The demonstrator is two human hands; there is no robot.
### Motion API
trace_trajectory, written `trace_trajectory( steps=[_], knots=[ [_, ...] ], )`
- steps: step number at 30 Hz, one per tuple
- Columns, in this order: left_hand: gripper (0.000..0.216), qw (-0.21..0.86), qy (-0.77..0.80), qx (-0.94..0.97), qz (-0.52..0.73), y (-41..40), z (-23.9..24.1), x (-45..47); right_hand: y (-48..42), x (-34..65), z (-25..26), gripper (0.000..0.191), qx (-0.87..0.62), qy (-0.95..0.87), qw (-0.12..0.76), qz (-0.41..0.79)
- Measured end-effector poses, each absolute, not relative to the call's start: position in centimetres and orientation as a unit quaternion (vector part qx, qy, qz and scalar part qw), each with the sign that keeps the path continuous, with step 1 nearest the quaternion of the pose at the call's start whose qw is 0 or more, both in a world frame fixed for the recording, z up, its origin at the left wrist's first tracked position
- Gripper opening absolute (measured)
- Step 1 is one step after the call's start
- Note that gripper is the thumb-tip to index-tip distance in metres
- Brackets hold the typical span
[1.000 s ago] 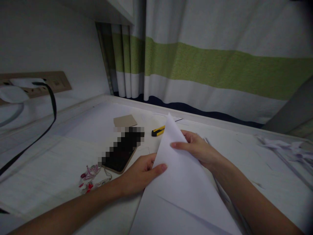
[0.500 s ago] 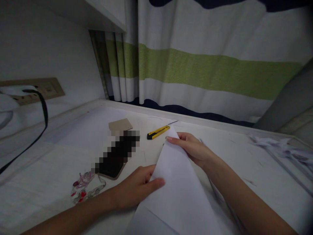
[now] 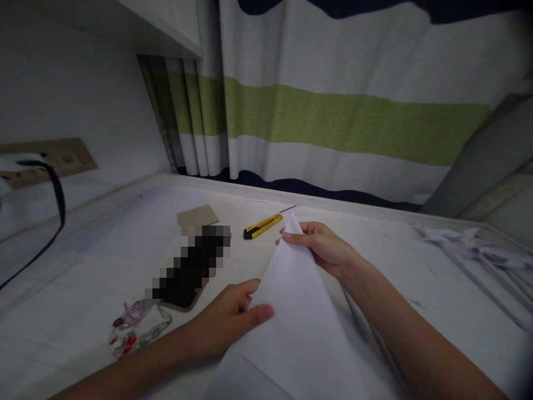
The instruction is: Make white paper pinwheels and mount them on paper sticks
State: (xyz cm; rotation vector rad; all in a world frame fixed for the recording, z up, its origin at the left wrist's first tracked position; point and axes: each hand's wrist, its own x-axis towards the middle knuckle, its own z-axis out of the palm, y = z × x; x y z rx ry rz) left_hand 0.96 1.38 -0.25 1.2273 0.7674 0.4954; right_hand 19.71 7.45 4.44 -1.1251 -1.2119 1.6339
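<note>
A white sheet of paper (image 3: 300, 311), folded to a narrow point at its far end, is held between my hands above the white tabletop. My left hand (image 3: 237, 311) pinches its left edge, thumb on top and fingers underneath. Close to the pointed tip, my right hand (image 3: 318, 241) grips the paper with its thumb across the front; most of its fingers are behind the sheet. A crease line crosses the lower part of the paper. Just beyond the tip lies a yellow and black utility knife (image 3: 263, 226), touched by neither hand.
Left of my hands lies a phone (image 3: 183, 297), partly blurred out, with a beaded charm strap (image 3: 129, 333). A beige card (image 3: 197, 215) sits behind it. Crumpled white paper pieces (image 3: 470, 244) lie at right. A black cable (image 3: 58, 194) hangs from the wall socket (image 3: 79, 155).
The view has shifted slightly, so most things sit a little further left. My right fingertips show more beside the tip. Both hands keep their hold on the paper.
</note>
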Motion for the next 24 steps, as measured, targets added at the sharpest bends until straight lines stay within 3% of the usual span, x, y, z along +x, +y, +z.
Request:
trace_trajectory(
  steps=[9, 24],
  knots=[
    [0.05, 0.714, 0.358, 0.553, 0.237, 1.1, -0.1, 1.1, 7.4, 19.6, 4.6, 0.007, -0.458, -0.475, 0.403, 0.634],
    [0.052, 0.666, 0.382, 0.593, 0.242, 0.5, -0.1, 1.1, 6.8, 19.1, 5.6, 0.015, -0.48, -0.434, 0.538, 0.541]
  ],
)
